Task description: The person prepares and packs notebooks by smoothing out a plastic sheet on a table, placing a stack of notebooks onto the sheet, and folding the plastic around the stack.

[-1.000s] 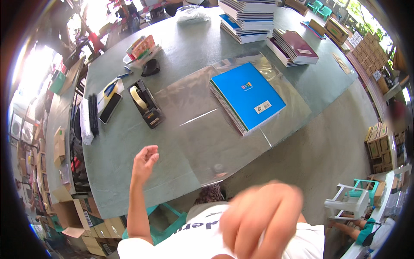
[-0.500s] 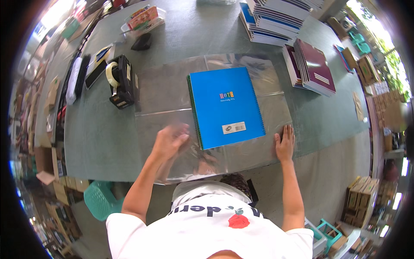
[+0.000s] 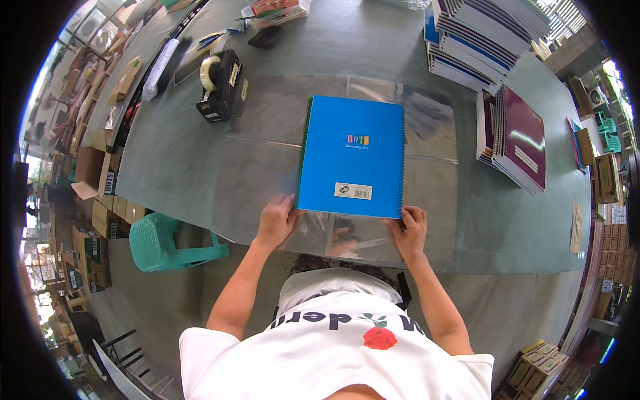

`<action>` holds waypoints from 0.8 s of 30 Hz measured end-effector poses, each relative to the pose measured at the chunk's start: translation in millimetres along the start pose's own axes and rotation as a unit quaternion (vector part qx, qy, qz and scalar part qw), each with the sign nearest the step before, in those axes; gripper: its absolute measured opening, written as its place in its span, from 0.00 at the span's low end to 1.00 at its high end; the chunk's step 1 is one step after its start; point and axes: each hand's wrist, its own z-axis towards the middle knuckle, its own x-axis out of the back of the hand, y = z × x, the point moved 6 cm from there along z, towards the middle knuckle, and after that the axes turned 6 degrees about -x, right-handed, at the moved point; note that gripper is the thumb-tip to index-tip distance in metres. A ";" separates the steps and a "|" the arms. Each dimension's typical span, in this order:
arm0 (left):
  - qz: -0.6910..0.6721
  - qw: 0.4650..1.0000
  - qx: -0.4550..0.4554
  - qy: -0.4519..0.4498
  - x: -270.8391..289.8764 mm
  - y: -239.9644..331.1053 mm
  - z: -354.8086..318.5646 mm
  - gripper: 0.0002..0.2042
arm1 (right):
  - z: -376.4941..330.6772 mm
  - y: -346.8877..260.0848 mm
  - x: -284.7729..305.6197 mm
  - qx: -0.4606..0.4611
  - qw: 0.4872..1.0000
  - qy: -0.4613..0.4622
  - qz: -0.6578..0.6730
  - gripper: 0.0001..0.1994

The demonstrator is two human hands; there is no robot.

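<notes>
A blue spiral notebook (image 3: 351, 157) lies on a clear plastic sheet (image 3: 267, 167) spread over the table. Its wire binding runs down the right side, and a green coil shows along the left side. My left hand (image 3: 277, 221) is at the near left corner, its fingers curled against the edge. At the near right corner, my right hand (image 3: 411, 233) grips with the thumb and fingers. Both fingertips are partly hidden by the notebook's edge. Creases cross the sheet, and it reaches out beyond the notebook on all sides.
A black tape dispenser (image 3: 221, 87) stands left of the sheet. Maroon spiral notebooks (image 3: 523, 137) lie in a pile to the right, with a tall stack of notebooks (image 3: 473, 47) behind. A teal stool (image 3: 175, 243) stands at the table's near left edge.
My right hand has moved left from the plastic sheet to the notebook's near right corner. My left hand has come to the other near corner. The notebook now sits straighter; the whole view has shifted.
</notes>
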 end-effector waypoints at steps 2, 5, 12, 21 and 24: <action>0.009 1.000 -0.013 0.009 -0.3 0.0 -1.7 0.13 | 0.9 -1.0 0.8 0.005 1.000 -0.003 0.003 0.11; 0.027 0.999 -0.027 0.013 0.5 -0.4 -2.0 0.10 | -1.2 0.3 -1.1 0.023 1.000 0.003 -0.009 0.10; 0.035 0.998 -0.051 -0.018 -2.3 -2.8 -1.8 0.10 | -3.2 -6.7 -0.6 0.045 0.998 0.014 -0.030 0.10; -0.103 0.992 0.051 -0.052 24.4 -9.0 2.1 0.11 | -23.1 73.7 41.5 -0.117 0.967 0.044 -0.223 0.18; -0.101 0.992 0.079 -0.012 39.7 -6.1 12.1 0.10 | -21.4 67.1 31.3 -0.084 0.977 0.010 -0.198 0.17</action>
